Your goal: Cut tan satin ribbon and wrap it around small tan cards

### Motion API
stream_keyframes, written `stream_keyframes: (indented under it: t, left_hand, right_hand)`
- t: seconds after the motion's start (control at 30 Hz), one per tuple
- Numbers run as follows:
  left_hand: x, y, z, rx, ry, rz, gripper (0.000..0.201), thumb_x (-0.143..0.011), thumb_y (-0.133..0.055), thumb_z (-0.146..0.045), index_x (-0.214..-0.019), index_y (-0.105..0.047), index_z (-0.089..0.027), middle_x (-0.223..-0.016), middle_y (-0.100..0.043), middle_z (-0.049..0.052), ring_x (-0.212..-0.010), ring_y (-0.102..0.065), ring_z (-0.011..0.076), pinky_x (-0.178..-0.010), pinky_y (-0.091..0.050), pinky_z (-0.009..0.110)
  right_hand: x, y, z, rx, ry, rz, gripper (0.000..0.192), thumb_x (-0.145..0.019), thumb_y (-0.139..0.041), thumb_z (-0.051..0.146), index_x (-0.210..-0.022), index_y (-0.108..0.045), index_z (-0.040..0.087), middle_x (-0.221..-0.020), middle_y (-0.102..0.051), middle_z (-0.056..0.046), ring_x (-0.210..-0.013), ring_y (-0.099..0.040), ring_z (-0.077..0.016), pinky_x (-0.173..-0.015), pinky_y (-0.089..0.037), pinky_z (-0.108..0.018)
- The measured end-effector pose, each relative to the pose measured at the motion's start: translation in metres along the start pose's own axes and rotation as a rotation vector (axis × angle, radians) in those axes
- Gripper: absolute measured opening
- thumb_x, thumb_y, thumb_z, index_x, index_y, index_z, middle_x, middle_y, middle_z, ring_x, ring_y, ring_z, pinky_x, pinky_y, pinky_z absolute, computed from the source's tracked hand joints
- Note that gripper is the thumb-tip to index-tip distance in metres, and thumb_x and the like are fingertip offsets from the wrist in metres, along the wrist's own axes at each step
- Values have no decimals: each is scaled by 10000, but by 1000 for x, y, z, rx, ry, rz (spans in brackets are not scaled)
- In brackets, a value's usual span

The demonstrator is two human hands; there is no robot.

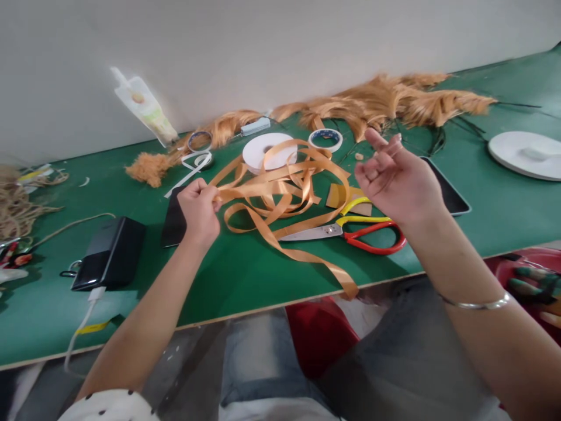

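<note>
We see the left hand [199, 206] pinching the orange satin ribbon [280, 193]; the right hand [397, 178], apparently empty, hovers half-curled at three o'clock above the scissors [350, 231].

— What sort of place is this?
— A craft workshop. A long green workbench [245, 275] stands against a bare wall.
— What shows it?
— Loose orange ribbon [280, 187], scissors [350, 231], rolls of tape [325, 139], a white spool [267, 152], and heaps of golden fibre [394, 102] along the back edge.
</note>
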State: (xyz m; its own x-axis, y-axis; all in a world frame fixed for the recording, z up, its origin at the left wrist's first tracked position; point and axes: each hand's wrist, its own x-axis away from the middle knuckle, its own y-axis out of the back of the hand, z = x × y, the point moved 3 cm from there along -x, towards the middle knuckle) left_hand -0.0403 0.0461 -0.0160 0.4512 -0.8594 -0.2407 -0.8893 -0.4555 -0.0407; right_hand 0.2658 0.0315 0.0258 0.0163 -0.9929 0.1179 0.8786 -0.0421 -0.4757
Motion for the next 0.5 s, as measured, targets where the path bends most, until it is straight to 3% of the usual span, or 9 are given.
stream_keyframes:
  t: [0.07, 0.1, 0.2, 0.27, 0.37, 0.43, 0.5]
  left_hand:
    - [-3, 3, 3, -39, -10, -23, 326, -564, -495, -27, -476, -217, -173, -436, -183, -85, -382, -219, 27, -378, -178, 185]
    - [-5, 5, 4, -54, -20, -35, 329, -566, -501, -22, -480, -222, -175, -440, -186, -84, -385, -226, 30, -379, -179, 186]
    - [-10, 10, 9, -82, -54, -76, 331, -562, -508, 4, -478, -245, -177, -445, -209, -81, -393, -251, 37, -383, -177, 192]
    - [-13, 12, 12, -108, -88, -94, 329, -554, -502, 21, -465, -253, -175, -445, -228, -79, -405, -265, 40, -393, -187, 196]
    - [-17, 16, 16, -192, -154, -106, 349, -558, -508, 25, -454, -239, -171, -454, -219, -76, -432, -266, 46, -418, -192, 199]
    - [-21, 20, 18, -252, -184, -117, 362, -568, -519, 11, -460, -225, -170, -466, -195, -72, -449, -248, 51, -435, -176, 208]
    - [-25, 24, 20, -284, -173, -73, 348, -581, -507, -7, -481, -218, -174, -487, -176, -64, -468, -225, 61, -449, -169, 220]
  right_hand:
    - [2, 2, 0, 236, 102, 1, 366, -980, -342, 225, -769, -640, 221, -362, -284, 109, -351, -312, -58, -562, -391, -240]
    - [2, 4, -1, 403, 198, -36, 288, -942, -443, 216, -731, -638, 206, -363, -285, 111, -348, -277, -54, -527, -361, -248]
    - [1, 8, -2, 715, 450, -231, 128, -855, -586, 197, -740, -639, 179, -439, -481, 68, -414, -434, -67, -543, -365, -257]
    - [-3, 10, -3, 556, 442, -273, 143, -908, -506, 221, -846, -630, 184, -541, -604, 26, -534, -585, -104, -635, -431, -266]
    - [-9, 10, -3, 73, 189, -184, 288, -988, -315, 249, -921, -591, 198, -691, -690, -9, -722, -668, -107, -767, -478, -277]
    - [-7, 9, -1, -89, 10, -104, 399, -1010, -223, 259, -908, -604, 200, -560, -610, 43, -579, -603, -57, -736, -474, -227]
    - [-3, 7, 2, -64, -20, -33, 413, -1008, -246, 254, -868, -632, 210, -383, -375, 103, -362, -367, -46, -567, -423, -195]
